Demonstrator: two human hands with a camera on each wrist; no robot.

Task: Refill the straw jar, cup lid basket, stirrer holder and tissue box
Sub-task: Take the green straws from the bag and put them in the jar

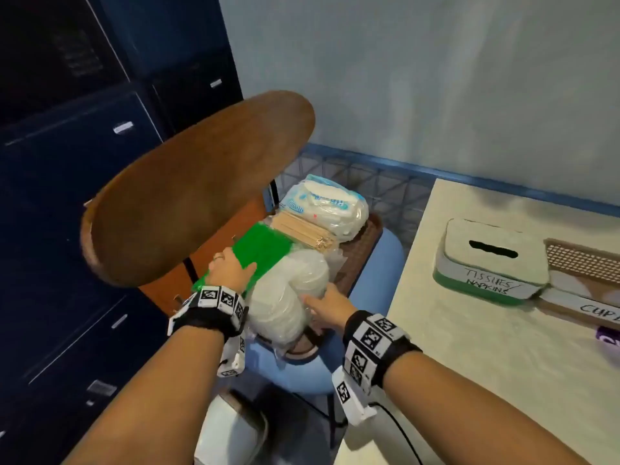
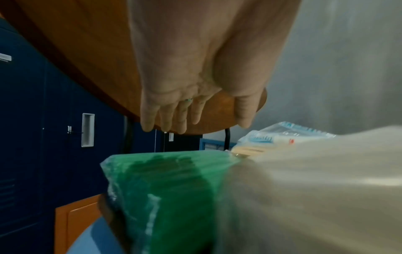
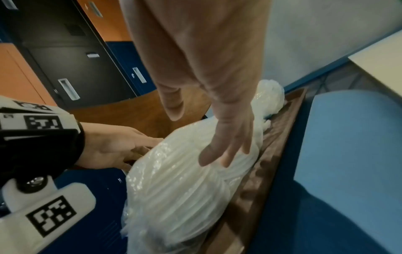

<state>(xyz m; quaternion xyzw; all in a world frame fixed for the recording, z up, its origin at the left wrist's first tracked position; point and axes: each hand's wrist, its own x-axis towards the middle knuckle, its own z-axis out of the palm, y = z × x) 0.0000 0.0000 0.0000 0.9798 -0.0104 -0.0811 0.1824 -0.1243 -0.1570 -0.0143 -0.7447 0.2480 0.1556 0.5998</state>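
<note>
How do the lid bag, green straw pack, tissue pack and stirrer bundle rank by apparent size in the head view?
1. Lid bag, largest.
2. Tissue pack and green straw pack: look alike; the left hand covers part of the straws, so unranked.
3. Stirrer bundle, smallest, partly hidden.

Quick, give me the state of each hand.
Left hand: open, over the green straw pack.
Right hand: open, fingers resting on the bag of cup lids.
</note>
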